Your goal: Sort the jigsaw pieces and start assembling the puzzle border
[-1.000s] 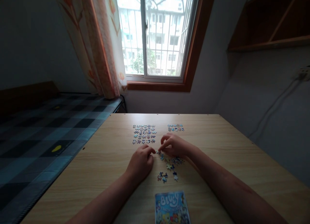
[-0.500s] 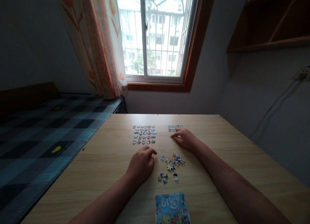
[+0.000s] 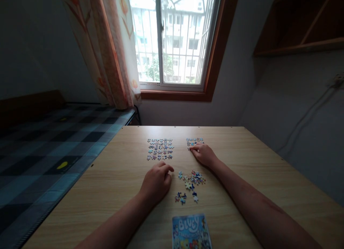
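My right hand [image 3: 205,155] reaches to the far part of the table, its fingertips closed on a small puzzle piece [image 3: 189,149]. That piece is against the tabletop, just below the right-hand rows of pieces [image 3: 195,139], partly covered by my fingers. My left hand [image 3: 156,181] rests on the wood with loosely bent fingers, index finger and thumb apart, holding nothing. Ahead of it lies a larger grid of spaced puzzle pieces [image 3: 160,147]. To its right sits a loose heap of pieces [image 3: 197,178], with a small cluster [image 3: 181,197] and a blue-and-white piece [image 3: 195,197] nearer me.
A blue "Bluey" picture packet [image 3: 191,231] lies at the near edge of the wooden table [image 3: 113,181]. On the left stands a bed with a checked cover [image 3: 80,134]. Beyond the table are a curtain [image 3: 107,51] and a barred window [image 3: 177,41]; a wooden shelf [image 3: 301,46] hangs at right.
My right hand has moved slightly farther from me, bringing the puzzle piece up close to the right-hand rows. My left hand stays where it was.
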The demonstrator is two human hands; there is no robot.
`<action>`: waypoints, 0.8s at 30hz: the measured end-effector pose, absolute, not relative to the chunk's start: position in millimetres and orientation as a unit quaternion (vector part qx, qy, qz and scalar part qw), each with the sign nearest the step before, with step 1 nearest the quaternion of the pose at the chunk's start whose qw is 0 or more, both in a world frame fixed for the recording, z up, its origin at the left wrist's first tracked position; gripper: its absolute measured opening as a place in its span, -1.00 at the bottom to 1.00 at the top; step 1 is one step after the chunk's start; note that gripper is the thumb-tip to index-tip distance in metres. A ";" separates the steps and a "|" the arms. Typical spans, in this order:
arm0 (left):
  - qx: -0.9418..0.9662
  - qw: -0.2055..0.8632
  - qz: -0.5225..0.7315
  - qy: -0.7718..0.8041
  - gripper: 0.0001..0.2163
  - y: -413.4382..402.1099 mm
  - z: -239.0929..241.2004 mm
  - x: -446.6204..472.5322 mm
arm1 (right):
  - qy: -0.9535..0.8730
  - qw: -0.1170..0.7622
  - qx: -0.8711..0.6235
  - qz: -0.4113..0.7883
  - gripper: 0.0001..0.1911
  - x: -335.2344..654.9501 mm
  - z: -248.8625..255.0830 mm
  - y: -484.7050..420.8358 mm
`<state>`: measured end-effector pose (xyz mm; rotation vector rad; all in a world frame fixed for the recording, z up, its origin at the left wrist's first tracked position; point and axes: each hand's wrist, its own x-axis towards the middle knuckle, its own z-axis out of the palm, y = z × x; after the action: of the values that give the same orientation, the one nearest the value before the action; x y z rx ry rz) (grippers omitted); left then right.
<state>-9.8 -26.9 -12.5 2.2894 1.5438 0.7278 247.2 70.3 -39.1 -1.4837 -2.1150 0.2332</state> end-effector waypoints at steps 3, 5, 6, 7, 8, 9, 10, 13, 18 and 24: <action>0.793 0.144 0.251 0.536 -0.76 -26.8 -13.2 -9.9 | -0.774 0.305 -0.548 0.085 -0.74 246.5 -39.3 69.9; 0.793 0.143 0.248 0.537 -0.76 -26.9 -13.4 -9.9 | -0.767 0.329 -0.545 0.077 -0.74 247.0 -39.0 69.8; 0.794 0.143 0.246 0.537 -0.76 -27.0 -13.5 -9.9 | -0.765 0.335 -0.545 0.073 -0.74 247.3 -38.8 69.7; 0.795 0.143 0.244 0.537 -0.75 -27.1 -13.5 -9.9 | -0.765 0.335 -0.546 0.071 -0.74 247.6 -38.6 69.5; 0.796 0.144 0.243 0.535 -0.75 -27.2 -13.5 -9.9 | -0.766 0.331 -0.547 0.070 -0.74 247.7 -38.5 69.1; 0.798 0.146 0.243 0.532 -0.74 -27.3 -13.5 -9.9 | -0.768 0.324 -0.548 0.071 -0.74 247.8 -38.4 68.7; 0.800 0.147 0.245 0.528 -0.73 -27.5 -13.5 -9.8 | -0.769 0.316 -0.551 0.071 -0.75 247.8 -38.3 68.2; 0.806 0.153 0.253 0.512 -0.68 -27.9 -14.1 -9.4 | -0.773 0.294 -0.558 0.070 -0.75 247.2 -37.9 67.2; 0.823 0.151 0.256 0.485 -0.61 -27.7 -17.8 -9.1 | -0.776 0.269 -0.567 0.061 -0.76 246.1 -37.4 67.2; 0.828 0.144 0.251 0.480 -0.59 -27.0 -20.0 -9.3 | -0.780 0.251 -0.572 0.047 -0.76 245.5 -40.0 68.4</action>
<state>-9.3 -27.0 -20.0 2.3867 1.3831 0.7240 245.5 68.4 -40.0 -1.5556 -2.1224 0.1271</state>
